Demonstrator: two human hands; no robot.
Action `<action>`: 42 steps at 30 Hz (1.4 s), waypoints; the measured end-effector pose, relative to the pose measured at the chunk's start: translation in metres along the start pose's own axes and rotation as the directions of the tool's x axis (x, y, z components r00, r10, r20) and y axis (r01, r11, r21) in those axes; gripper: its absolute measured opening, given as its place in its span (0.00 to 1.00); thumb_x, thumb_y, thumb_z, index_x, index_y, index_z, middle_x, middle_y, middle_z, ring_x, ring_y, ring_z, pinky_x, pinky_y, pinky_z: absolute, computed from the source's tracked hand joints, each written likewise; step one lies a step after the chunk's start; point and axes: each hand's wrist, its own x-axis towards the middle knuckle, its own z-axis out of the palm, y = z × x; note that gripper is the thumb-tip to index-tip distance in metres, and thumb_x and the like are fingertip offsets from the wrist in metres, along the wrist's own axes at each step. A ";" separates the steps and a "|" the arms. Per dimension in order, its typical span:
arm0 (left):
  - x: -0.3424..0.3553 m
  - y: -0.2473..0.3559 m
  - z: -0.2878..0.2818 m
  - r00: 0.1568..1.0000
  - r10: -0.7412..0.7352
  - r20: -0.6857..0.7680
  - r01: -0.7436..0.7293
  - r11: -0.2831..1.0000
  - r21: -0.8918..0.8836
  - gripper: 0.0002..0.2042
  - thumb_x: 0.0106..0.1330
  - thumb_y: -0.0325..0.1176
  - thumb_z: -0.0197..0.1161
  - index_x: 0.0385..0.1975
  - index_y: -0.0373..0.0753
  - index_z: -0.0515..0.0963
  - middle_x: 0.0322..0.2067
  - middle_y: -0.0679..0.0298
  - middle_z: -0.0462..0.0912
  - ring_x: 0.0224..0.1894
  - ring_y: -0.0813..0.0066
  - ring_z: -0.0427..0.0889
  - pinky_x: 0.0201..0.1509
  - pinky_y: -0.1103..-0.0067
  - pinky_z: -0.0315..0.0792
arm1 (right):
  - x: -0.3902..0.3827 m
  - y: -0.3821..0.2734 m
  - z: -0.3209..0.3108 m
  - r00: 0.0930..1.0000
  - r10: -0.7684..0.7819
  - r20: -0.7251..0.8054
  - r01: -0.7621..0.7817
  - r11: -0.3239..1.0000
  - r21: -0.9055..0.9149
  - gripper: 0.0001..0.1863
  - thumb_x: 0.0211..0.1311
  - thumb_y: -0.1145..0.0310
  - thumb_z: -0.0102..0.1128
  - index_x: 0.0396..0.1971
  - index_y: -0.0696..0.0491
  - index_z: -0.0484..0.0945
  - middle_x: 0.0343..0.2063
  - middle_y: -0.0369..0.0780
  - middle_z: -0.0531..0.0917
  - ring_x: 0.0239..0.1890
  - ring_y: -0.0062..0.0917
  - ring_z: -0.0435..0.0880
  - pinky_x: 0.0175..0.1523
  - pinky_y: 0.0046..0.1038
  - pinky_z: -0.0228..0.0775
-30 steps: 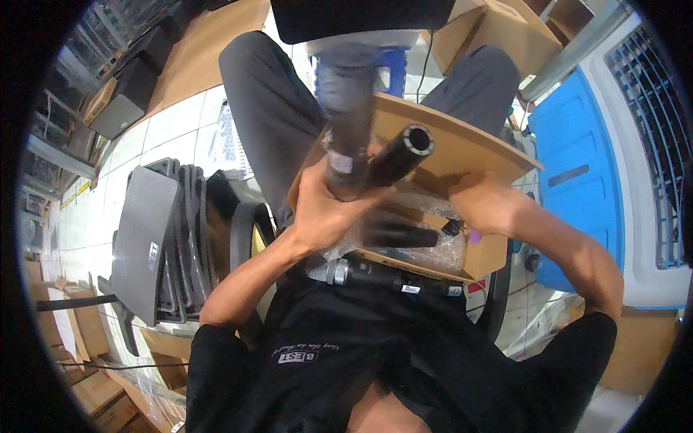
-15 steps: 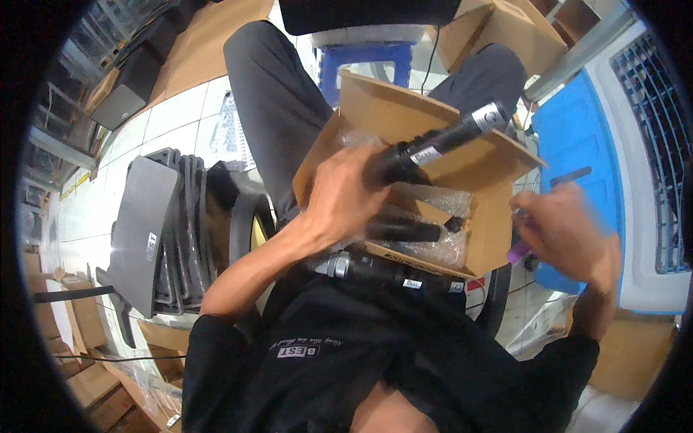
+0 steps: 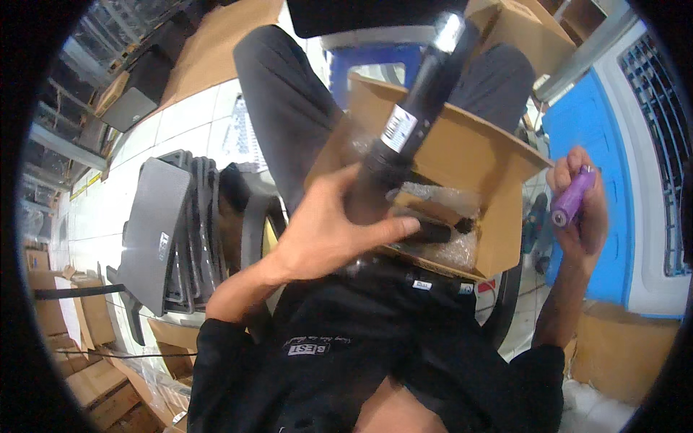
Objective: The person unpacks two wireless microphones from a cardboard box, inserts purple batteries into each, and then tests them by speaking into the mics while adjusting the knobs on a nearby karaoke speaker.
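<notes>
My left hand (image 3: 334,231) is wrapped round the lower end of a black microphone body (image 3: 426,94), which rises tilted up and right over an open cardboard box (image 3: 498,216) on my lap. My right hand (image 3: 590,216), raised beside the box's right, grips a purple cylindrical battery (image 3: 576,189). Inside the box are bubble wrap (image 3: 456,250) and a dark object partly hidden by my left thumb. Another black microphone (image 3: 440,285) lies along the box's near side, partly hidden.
Stacked grey panels (image 3: 155,231) stand left; cartons (image 3: 94,310) fill the lower left. A blue stool (image 3: 339,68) stands beyond my knees, a blue-and-white appliance (image 3: 642,267) at right. Black speaker boxes (image 3: 137,90) sit upper left, a carton (image 3: 548,36) upper right.
My left hand has moved down slightly, and the microphone body has swung upright and tilted to the right. My right hand has come out of the box and moved right and up with the battery.
</notes>
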 end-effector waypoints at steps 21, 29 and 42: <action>-0.021 -0.021 0.010 0.899 0.428 0.096 -0.410 0.742 0.531 0.26 0.56 0.38 0.75 0.53 0.36 0.78 0.44 0.48 0.83 0.46 0.48 0.83 0.50 0.64 0.76 | -0.042 -0.012 0.068 0.858 -0.508 0.071 0.396 0.568 -0.721 0.18 0.44 0.75 0.78 0.36 0.62 0.82 0.34 0.50 0.88 0.21 0.18 0.78 0.23 0.18 0.63; -0.013 -0.011 -0.004 0.943 0.217 0.251 -0.281 0.926 0.254 0.21 0.62 0.41 0.70 0.48 0.30 0.81 0.37 0.48 0.84 0.35 0.55 0.84 0.47 0.68 0.75 | -0.021 -0.022 0.059 0.928 -0.371 0.026 0.282 0.656 -0.700 0.16 0.50 0.72 0.77 0.38 0.62 0.82 0.33 0.49 0.89 0.25 0.15 0.79 0.28 0.16 0.65; -0.011 -0.007 -0.009 0.936 0.041 0.349 -0.127 0.966 0.227 0.22 0.64 0.43 0.68 0.47 0.28 0.81 0.35 0.48 0.85 0.37 0.62 0.83 0.47 0.69 0.74 | -0.020 -0.018 0.054 0.939 -0.337 -0.072 0.212 0.729 -0.651 0.13 0.62 0.68 0.68 0.38 0.62 0.79 0.30 0.48 0.88 0.16 0.10 0.72 0.20 0.14 0.59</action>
